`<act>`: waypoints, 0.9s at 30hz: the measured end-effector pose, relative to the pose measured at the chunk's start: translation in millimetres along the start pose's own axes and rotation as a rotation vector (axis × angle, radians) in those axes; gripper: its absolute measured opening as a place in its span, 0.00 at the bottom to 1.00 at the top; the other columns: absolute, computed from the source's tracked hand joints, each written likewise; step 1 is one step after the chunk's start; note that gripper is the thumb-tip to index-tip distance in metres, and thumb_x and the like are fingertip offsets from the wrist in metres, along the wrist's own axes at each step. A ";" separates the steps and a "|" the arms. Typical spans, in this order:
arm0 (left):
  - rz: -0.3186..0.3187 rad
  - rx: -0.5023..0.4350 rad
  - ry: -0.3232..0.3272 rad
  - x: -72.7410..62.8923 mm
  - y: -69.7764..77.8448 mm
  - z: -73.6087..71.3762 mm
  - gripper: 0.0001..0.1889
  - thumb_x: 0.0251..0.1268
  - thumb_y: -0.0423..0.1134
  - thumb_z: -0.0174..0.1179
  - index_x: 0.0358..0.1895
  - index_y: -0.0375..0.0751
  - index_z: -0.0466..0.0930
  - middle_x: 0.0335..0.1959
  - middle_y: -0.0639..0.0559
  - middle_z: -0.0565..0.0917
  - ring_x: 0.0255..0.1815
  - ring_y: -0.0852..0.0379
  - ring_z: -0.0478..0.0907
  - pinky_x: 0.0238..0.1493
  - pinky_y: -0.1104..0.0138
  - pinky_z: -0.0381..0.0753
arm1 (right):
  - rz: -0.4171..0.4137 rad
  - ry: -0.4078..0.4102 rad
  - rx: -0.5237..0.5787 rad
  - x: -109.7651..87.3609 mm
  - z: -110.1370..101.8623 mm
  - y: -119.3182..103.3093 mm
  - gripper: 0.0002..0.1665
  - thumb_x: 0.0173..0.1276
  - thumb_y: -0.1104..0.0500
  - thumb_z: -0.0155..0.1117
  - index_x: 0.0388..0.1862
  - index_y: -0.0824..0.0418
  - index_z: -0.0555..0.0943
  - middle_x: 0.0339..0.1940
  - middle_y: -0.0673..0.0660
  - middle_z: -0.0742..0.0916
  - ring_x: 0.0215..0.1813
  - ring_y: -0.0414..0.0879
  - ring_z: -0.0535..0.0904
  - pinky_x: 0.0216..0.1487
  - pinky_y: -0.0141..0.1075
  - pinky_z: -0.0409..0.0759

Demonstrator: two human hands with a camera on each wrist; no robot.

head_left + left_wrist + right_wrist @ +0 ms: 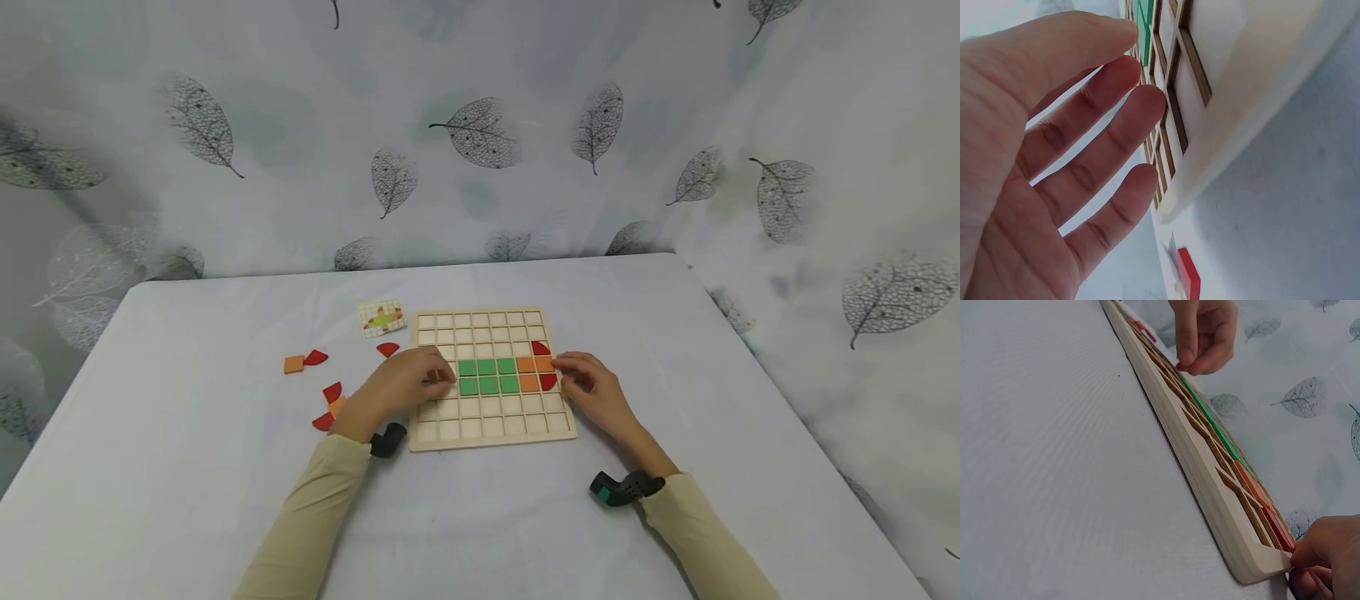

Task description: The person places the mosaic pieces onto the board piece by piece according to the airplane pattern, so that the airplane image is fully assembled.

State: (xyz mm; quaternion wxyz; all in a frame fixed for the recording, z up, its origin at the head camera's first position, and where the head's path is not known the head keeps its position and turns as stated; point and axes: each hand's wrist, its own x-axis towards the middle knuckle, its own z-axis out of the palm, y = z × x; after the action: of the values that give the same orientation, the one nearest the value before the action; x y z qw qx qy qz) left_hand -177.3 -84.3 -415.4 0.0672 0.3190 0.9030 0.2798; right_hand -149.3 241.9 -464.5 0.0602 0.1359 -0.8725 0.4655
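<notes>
A square wooden grid board (487,435) lies on the table, with green tiles (487,376), orange tiles (528,374) and red quarter-round tiles (548,382) in its middle rows. Over the board's left side, my left hand (405,379) is held with bent, relaxed fingers; no piece shows in it. The left wrist view has its thumb (1104,37) near the fingertips, partly hiding them. My right hand (596,392) is at the board's right edge, and in the right wrist view its thumb and curled finger (1313,550) grip the rim near the corner.
Left of the board lie loose pieces: an orange square (293,365), a red quarter-round (316,357) beside it, another red piece (387,349), and a red and orange cluster (332,391) near my left wrist. A small pattern card (382,318) is beyond the board's left corner.
</notes>
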 end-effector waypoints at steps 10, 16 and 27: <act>-0.106 0.004 -0.012 -17.3 -5.5 -10.2 0.04 0.65 0.39 0.64 0.39 0.45 0.86 0.36 0.57 0.80 0.38 0.60 0.76 0.41 0.65 0.76 | -0.013 0.005 0.007 0.1 -0.1 0.9 0.19 0.65 0.73 0.58 0.55 0.69 0.81 0.57 0.63 0.80 0.54 0.54 0.77 0.49 0.23 0.74; -0.115 0.004 0.003 -28.9 -13.6 -16.6 0.04 0.65 0.39 0.64 0.39 0.45 0.85 0.36 0.58 0.81 0.39 0.59 0.77 0.43 0.63 0.77 | -0.009 0.004 0.001 0.5 -1.1 2.3 0.19 0.66 0.72 0.58 0.55 0.69 0.80 0.58 0.63 0.80 0.54 0.55 0.77 0.49 0.23 0.74; -0.131 0.023 -0.010 -48.8 -27.3 -25.8 0.04 0.64 0.36 0.64 0.40 0.42 0.84 0.36 0.56 0.83 0.41 0.56 0.78 0.47 0.59 0.78 | -0.027 0.007 0.019 -1.0 0.6 2.1 0.18 0.67 0.73 0.59 0.56 0.71 0.80 0.58 0.65 0.80 0.55 0.57 0.77 0.49 0.24 0.74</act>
State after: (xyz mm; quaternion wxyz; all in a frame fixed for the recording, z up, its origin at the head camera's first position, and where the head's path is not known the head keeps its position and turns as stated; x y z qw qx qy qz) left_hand -161.3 -143.6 -411.6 0.0862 0.2614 0.9247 0.2631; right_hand -149.0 242.7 -466.8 0.0682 0.1465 -0.8660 0.4732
